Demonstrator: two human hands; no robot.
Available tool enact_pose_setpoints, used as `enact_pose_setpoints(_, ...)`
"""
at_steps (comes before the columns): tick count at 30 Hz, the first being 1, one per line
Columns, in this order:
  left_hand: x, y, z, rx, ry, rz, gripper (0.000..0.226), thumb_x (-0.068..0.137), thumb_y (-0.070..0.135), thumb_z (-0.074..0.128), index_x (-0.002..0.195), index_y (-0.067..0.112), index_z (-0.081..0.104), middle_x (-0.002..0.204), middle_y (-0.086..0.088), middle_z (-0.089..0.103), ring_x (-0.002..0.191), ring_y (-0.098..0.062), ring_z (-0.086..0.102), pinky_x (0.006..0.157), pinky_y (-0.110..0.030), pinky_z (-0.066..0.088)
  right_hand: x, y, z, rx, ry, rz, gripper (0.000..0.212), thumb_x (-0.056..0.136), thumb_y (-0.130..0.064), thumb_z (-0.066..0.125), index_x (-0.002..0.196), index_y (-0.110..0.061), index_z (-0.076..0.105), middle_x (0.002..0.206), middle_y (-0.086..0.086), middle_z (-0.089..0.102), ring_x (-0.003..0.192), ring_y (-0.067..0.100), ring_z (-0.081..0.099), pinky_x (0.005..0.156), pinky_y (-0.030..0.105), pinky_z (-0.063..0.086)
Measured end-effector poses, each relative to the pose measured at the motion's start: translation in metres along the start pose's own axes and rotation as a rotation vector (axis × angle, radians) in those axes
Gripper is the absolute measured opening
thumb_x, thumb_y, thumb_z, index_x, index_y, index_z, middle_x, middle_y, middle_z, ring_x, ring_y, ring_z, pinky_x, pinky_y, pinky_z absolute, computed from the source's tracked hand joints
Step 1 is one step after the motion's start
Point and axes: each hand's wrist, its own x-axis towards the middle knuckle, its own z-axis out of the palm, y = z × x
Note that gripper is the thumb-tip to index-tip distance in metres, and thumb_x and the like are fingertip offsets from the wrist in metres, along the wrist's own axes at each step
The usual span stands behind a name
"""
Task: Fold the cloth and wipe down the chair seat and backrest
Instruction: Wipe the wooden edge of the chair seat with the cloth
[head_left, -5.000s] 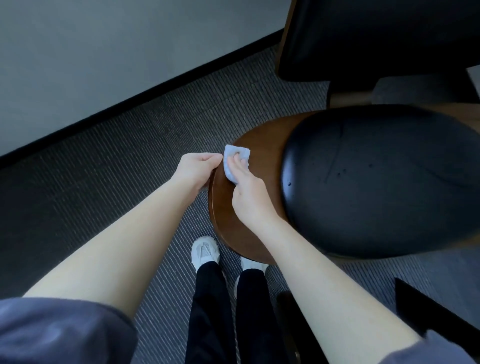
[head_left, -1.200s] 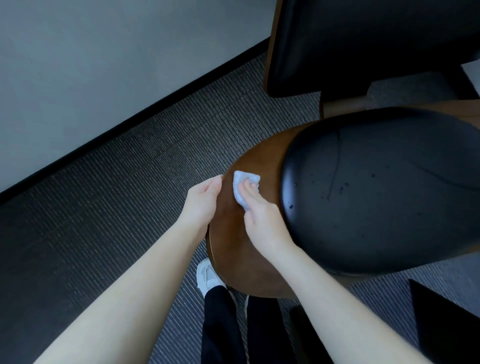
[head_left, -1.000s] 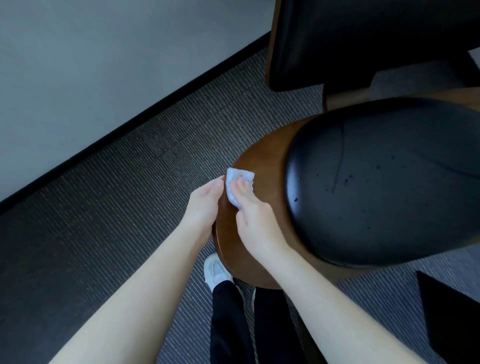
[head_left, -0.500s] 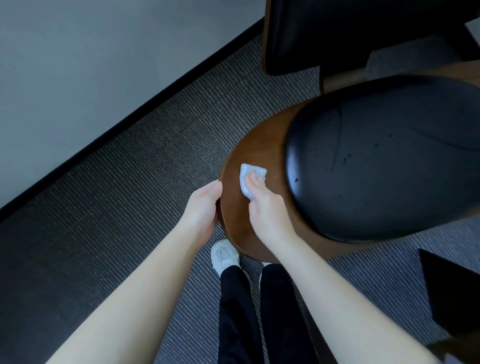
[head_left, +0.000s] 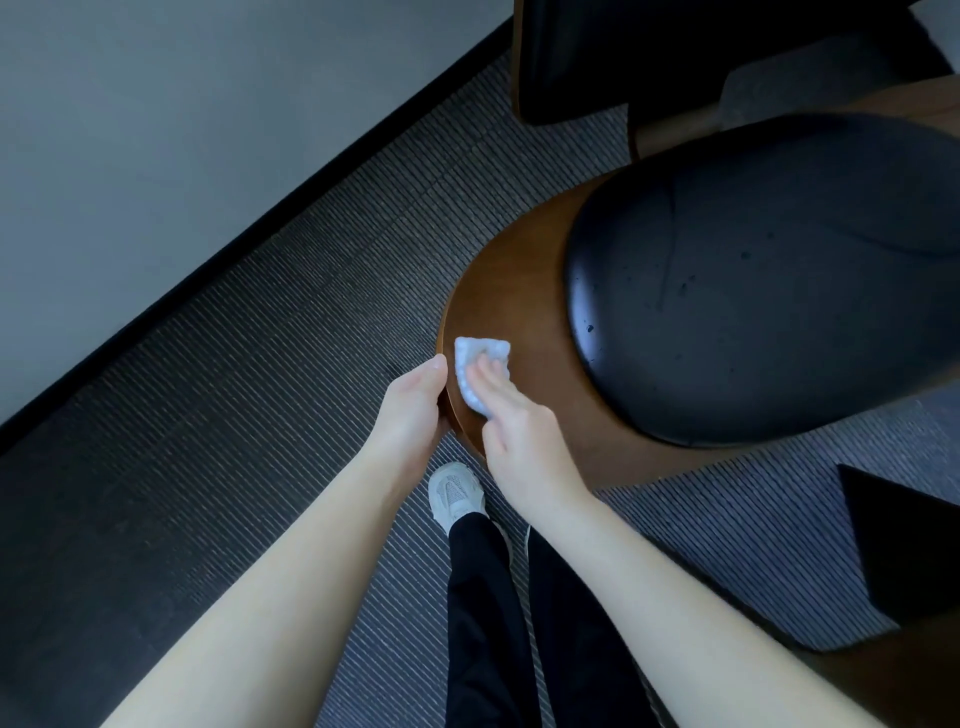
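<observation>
head camera view, looking steeply down at a chair beside a wall. a small folded pale blue cloth (head_left: 479, 351) lies on the brown wooden seat base (head_left: 519, 280), at its left rim, a little left of the middle of the frame. the right hand (head_left: 519, 431) lies flat on top of the cloth with its fingers straight and together, pressing it against the wood; the cloth's upper part shows beyond the fingertips. just left of it, the left hand (head_left: 410, 410) grips the rim of the wooden seat base, thumb lying along the top edge next to the cloth and the fingers curled out of sight under the rim. a rounded black seat cushion (head_left: 753, 291), speckled with a few small marks, fills the right half of the frame and sits on the wood, well apart from the cloth. the black backrest (head_left: 675, 47) shows at the upper right. ribbed grey carpet (head_left: 260, 364) covers the floor, meeting a pale wall (head_left: 182, 104) in the upper left along a black baseboard (head_left: 260, 228). below the hands, one white shoe (head_left: 454, 491) and black trouser legs (head_left: 483, 623) are visible. a dark angular object (head_left: 904, 556) sits at the lower right; i cannot tell what it is.
</observation>
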Motion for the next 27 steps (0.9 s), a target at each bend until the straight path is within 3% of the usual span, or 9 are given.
enact_pose_setpoints(3,-0.005,-0.004,0.005,-0.031,0.012,0.008,0.039,0.105,0.022,0.034,0.117,0.006,0.068,0.114,-0.011,0.072,0.112,-0.024,0.066,0.102,-0.044,0.050,-0.007,0.023,-0.008,-0.039,0.062,0.060,0.070,0.086,0.018,0.032,0.146,-0.018,0.041,0.152,0.002,0.037,0.144,0.011,0.025,0.108,0.008,0.018)
enact_pose_setpoints(6,-0.010,-0.012,0.005,-0.024,0.017,0.032,0.040,0.106,0.025,0.034,0.116,0.007,0.068,0.115,-0.011,0.071,0.113,-0.026,0.065,0.103,-0.046,0.049,-0.004,0.017,-0.008,-0.017,0.073,0.096,0.067,0.088,0.016,0.031,0.143,-0.020,0.044,0.132,-0.005,0.046,0.131,0.009,0.037,0.102,0.012,0.023)
enact_pose_setpoints(9,-0.010,-0.016,0.004,-0.006,0.009,0.059,0.043,0.106,0.029,0.033,0.117,0.008,0.068,0.114,-0.011,0.072,0.112,-0.023,0.066,0.100,-0.041,0.048,-0.019,0.010,0.005,-0.008,0.013,-0.013,0.072,0.085,0.019,0.031,0.147,-0.019,0.039,0.147,-0.011,0.033,0.143,0.004,0.017,0.105,0.002,0.012)
enact_pose_setpoints(11,-0.011,-0.017,0.006,-0.025,0.021,0.068,0.042,0.106,0.031,0.035,0.117,0.009,0.069,0.114,-0.008,0.072,0.110,-0.021,0.066,0.096,-0.037,0.049,-0.030,0.026,0.002,-0.019,0.037,0.007,0.073,0.085,0.019,0.031,0.147,-0.019,0.038,0.154,-0.005,0.030,0.145,0.007,0.016,0.104,-0.001,0.011)
enact_pose_setpoints(15,-0.015,-0.025,0.010,-0.045,0.036,0.058,0.038,0.105,0.028,0.037,0.116,0.010,0.069,0.115,-0.005,0.072,0.111,-0.019,0.066,0.103,-0.042,0.049,-0.038,0.040,-0.009,-0.025,0.099,0.151,0.066,0.089,0.015,0.032,0.145,-0.018,0.040,0.156,0.002,0.030,0.146,0.011,0.015,0.111,0.017,0.024)
enact_pose_setpoints(19,-0.019,-0.027,0.009,-0.048,0.010,0.068,0.040,0.106,0.025,0.033,0.118,0.008,0.067,0.116,-0.007,0.072,0.113,-0.019,0.066,0.105,-0.043,0.047,-0.049,0.028,0.002,0.032,0.018,0.059,0.059,0.095,0.007,0.031,0.149,-0.017,0.033,0.156,-0.005,0.026,0.146,0.007,0.008,0.104,0.001,0.009)
enact_pose_setpoints(22,-0.018,-0.026,0.008,-0.050,0.005,0.060,0.040,0.106,0.025,0.034,0.120,0.007,0.066,0.117,-0.007,0.071,0.113,-0.019,0.066,0.105,-0.043,0.047,-0.057,0.034,0.002,0.100,0.022,0.067,0.053,0.100,-0.001,0.032,0.150,-0.019,0.030,0.154,-0.011,0.023,0.146,0.003,0.007,0.115,0.014,0.010)
enact_pose_setpoints(25,-0.016,-0.026,0.007,-0.026,0.010,0.062,0.040,0.106,0.025,0.035,0.117,0.005,0.067,0.115,-0.009,0.072,0.111,-0.022,0.066,0.104,-0.045,0.048,-0.054,0.034,-0.002,0.121,0.077,0.094,0.041,0.103,-0.017,0.039,0.143,-0.022,0.044,0.144,-0.018,0.032,0.141,0.000,0.020,0.113,0.019,0.020)
enact_pose_setpoints(27,-0.016,-0.026,0.007,-0.029,0.017,0.064,0.040,0.106,0.025,0.035,0.116,0.003,0.067,0.114,-0.010,0.072,0.111,-0.023,0.067,0.103,-0.046,0.048,-0.046,0.033,-0.001,0.112,0.154,0.086,0.025,0.099,-0.022,0.048,0.117,-0.020,0.064,0.119,-0.016,0.047,0.119,0.004,0.042,0.104,0.023,0.035)
